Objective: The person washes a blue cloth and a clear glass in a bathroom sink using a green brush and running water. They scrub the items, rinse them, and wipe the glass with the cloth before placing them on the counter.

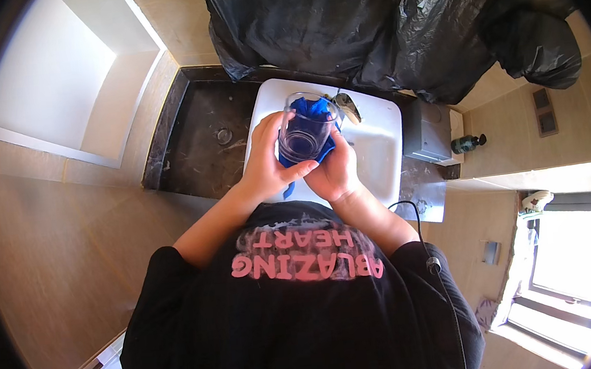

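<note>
A clear drinking glass (297, 141) is held over the white washbasin (378, 166), its open rim facing up and away from me. My left hand (269, 158) wraps around the glass's left side, thumb across the near side by its base. At the right, my right hand (333, 168) supports the glass together with a blue cloth (326, 149). The cloth lies behind and under the glass, and part of it shows through the clear wall. Just beyond the rim stands the basin's metal faucet (347, 107).
A dark marble counter (196, 135) surrounds the basin, with a small round clear object (223, 135) on it. Black plastic sheeting (366, 25) hangs behind. To the right are a grey box (425, 131) and a dark pump bottle (467, 143). A cable runs by my right arm.
</note>
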The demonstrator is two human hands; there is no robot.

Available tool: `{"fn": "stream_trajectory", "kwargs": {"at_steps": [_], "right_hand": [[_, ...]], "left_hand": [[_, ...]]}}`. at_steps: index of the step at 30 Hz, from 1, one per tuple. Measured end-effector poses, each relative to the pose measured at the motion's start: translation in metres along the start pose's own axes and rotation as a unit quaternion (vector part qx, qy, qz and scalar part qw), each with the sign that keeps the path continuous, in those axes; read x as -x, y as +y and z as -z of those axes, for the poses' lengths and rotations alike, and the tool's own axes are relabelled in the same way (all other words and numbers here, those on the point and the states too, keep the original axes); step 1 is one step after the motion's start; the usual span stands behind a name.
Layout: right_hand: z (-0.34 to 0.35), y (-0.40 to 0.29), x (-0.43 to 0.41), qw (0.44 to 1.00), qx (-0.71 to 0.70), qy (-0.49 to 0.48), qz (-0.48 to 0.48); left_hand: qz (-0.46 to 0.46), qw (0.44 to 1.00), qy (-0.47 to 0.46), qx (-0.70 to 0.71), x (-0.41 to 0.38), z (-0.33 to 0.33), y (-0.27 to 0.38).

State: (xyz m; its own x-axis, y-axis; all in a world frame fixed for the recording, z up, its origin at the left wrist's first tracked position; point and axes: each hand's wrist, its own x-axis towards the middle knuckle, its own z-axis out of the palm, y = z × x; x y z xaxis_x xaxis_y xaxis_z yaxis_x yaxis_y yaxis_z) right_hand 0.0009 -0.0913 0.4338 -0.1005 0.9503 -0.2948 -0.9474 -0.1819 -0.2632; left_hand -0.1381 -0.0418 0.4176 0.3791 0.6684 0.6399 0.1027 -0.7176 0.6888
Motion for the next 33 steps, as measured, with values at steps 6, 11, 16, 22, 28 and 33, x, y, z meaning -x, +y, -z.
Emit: {"fn": "stream_trajectory", "kwargs": {"at_steps": [6, 11, 16, 22, 28, 33], "right_hand": [[-0.006, -0.003, -0.001, 0.994, 0.066, 0.073, 0.042], [-0.001, -0.028, -0.010, 0.964, 0.142, 0.181, 0.135], [-0.020, -0.051, 0.007, 0.919, 0.254, 0.114, 0.281], [-0.013, -0.046, 0.012, 0.924, 0.334, -0.116, 0.145], [-0.017, -0.043, 0.015, 0.603, 0.734, -0.087, 0.302], [-0.021, -0.031, 0.016, 0.504, 0.769, -0.028, 0.391]], "left_hand": [[0.176, 0.951, -0.035, 0.251, 0.013, -0.003, -0.009], [0.181, 0.895, -0.024, 0.407, 0.017, 0.001, -0.020], [0.254, 0.896, -0.134, 0.339, 0.013, 0.024, -0.029], [0.307, 0.846, -0.099, 0.424, 0.019, 0.024, -0.032], [0.332, 0.760, -0.060, 0.555, 0.012, 0.033, -0.030], [0.281, 0.815, -0.182, 0.473, 0.001, 0.034, -0.029]]}}
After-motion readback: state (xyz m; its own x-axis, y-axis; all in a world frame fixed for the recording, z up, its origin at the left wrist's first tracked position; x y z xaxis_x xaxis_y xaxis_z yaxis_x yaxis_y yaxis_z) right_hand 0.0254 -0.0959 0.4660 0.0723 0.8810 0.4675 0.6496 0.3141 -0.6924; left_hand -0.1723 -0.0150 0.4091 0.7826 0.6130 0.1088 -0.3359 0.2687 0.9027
